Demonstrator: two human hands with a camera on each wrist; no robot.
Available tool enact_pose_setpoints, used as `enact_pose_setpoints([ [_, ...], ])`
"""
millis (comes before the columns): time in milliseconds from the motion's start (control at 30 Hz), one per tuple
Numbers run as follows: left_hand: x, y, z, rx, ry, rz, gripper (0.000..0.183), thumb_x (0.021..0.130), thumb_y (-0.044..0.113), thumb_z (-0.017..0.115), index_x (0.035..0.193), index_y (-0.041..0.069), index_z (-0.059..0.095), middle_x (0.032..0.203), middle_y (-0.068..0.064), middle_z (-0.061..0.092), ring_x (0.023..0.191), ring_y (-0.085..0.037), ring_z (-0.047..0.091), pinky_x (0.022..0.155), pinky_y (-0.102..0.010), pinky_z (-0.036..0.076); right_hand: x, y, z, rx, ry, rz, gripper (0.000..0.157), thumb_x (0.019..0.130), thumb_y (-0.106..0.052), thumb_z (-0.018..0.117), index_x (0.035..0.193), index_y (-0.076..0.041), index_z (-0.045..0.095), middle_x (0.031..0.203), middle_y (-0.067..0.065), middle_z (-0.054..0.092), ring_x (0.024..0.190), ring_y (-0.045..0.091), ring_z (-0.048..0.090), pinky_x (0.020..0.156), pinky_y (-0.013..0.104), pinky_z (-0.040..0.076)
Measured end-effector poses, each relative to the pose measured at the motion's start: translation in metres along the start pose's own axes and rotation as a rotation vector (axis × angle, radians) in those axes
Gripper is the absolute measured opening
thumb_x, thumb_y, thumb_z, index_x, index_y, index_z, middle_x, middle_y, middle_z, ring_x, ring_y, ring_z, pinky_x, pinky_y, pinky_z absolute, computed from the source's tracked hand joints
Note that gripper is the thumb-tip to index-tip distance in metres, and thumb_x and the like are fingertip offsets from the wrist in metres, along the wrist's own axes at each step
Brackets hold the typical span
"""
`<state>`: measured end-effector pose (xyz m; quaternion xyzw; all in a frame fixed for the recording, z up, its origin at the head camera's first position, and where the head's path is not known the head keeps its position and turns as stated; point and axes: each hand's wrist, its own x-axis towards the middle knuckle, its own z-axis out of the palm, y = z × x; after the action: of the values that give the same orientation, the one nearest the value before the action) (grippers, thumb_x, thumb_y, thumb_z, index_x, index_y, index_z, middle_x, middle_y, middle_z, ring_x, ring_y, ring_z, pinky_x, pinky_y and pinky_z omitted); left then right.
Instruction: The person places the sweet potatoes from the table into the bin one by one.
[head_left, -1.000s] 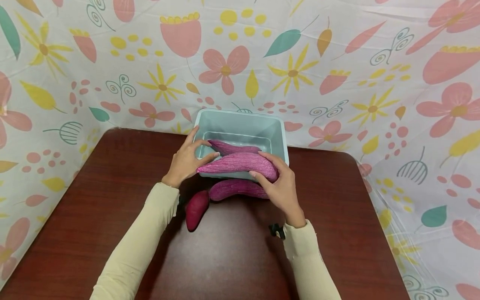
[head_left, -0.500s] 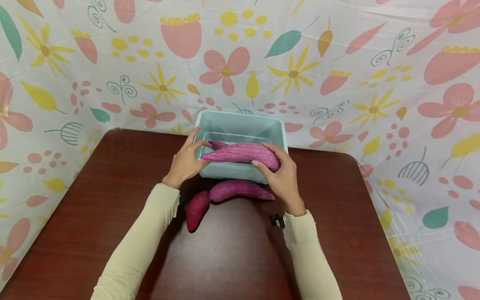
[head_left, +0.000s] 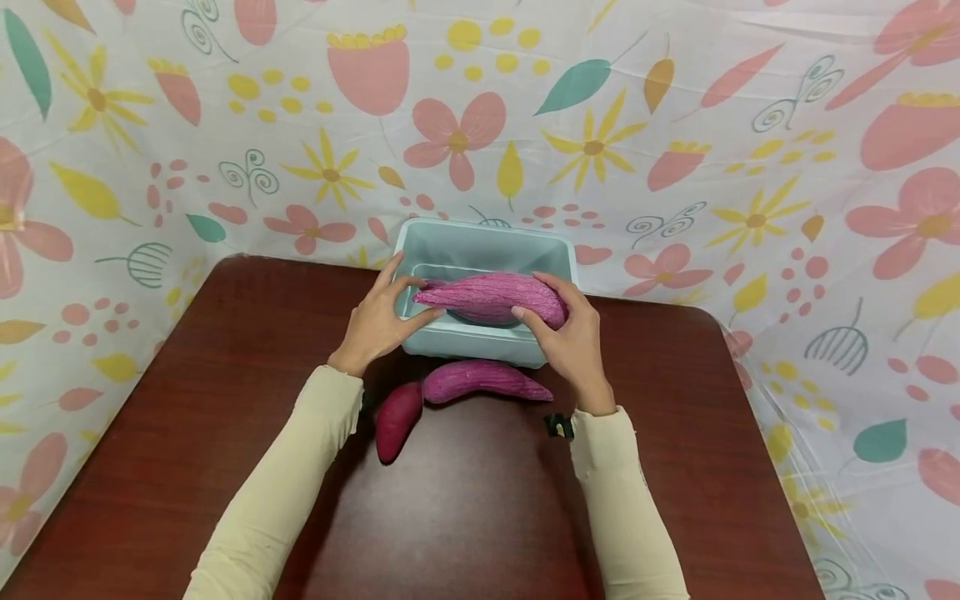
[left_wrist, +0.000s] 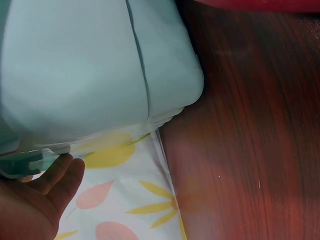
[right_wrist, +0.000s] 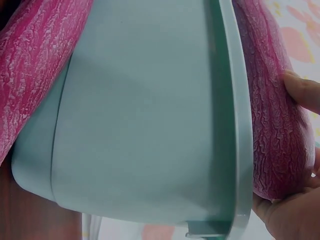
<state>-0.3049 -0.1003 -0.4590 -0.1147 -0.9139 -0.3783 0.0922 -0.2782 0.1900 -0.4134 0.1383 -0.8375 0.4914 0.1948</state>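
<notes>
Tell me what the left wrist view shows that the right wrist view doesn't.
Only the left wrist view shows the left hand and the edge of a red vegetable. Only the right wrist view shows the right hand, the purple vegetable it grips and a second purple vegetable. Both show the blue bin, dark tabletop and flowered cloth.

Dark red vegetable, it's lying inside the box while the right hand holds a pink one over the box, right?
Not quite: the head view shows the dark red vegetable on the table, in front of the box. The right hand does hold a pink one over the box.
</notes>
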Motion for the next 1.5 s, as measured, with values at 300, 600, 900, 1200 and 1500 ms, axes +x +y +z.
enact_pose_setpoints([
  [300,0.000,0.003,0.000,-0.034,-0.036,-0.035,0.070,0.084,0.071,0.065,0.140,0.031,0.054,0.170,0.014,0.011,0.145,-0.029,0.045,0.085,-0.056,0.052,0.004,0.005,0.008,0.016,-0.008,0.011,0.053,0.083,-0.014,0.083,0.133,-0.009,0.065,0.132,0.017,0.065,0.119,0.034,0.061,0.101,0.050,0.045],
  [600,-0.004,0.002,-0.002,-0.058,-0.027,-0.043,0.069,0.085,0.068,0.067,0.141,0.031,0.053,0.170,0.015,0.012,0.145,-0.028,0.045,0.089,-0.058,0.048,0.001,0.011,0.011,0.019,-0.022,-0.025,0.052,0.081,-0.021,0.086,0.129,-0.014,0.068,0.131,0.009,0.068,0.122,0.027,0.060,0.107,0.047,0.044],
  [900,-0.003,0.004,-0.002,-0.033,-0.034,-0.045,0.064,0.086,0.068,0.066,0.137,0.031,0.056,0.170,0.015,0.012,0.144,-0.030,0.046,0.087,-0.060,0.048,-0.010,0.002,0.008,0.085,-0.019,0.023,0.045,0.082,-0.011,0.084,0.124,-0.008,0.069,0.122,0.015,0.071,0.112,0.036,0.064,0.102,0.043,0.046],
  [1200,-0.001,0.003,-0.002,-0.015,-0.026,-0.024,0.064,0.087,0.064,0.067,0.138,0.027,0.056,0.171,0.011,0.012,0.142,-0.031,0.048,0.076,-0.049,0.051,-0.024,0.003,0.004,0.108,0.005,0.014,0.042,0.081,-0.006,0.084,0.120,-0.007,0.071,0.117,0.017,0.073,0.106,0.036,0.067,0.094,0.030,0.049],
  [1500,0.000,0.002,0.000,-0.034,-0.020,-0.038,0.062,0.086,0.066,0.067,0.135,0.030,0.058,0.170,0.014,0.012,0.145,-0.029,0.045,0.085,-0.059,0.048,-0.035,0.004,0.001,0.116,0.007,0.016,0.041,0.082,-0.016,0.085,0.120,-0.018,0.072,0.116,0.005,0.073,0.105,0.027,0.066,0.093,0.034,0.049],
])
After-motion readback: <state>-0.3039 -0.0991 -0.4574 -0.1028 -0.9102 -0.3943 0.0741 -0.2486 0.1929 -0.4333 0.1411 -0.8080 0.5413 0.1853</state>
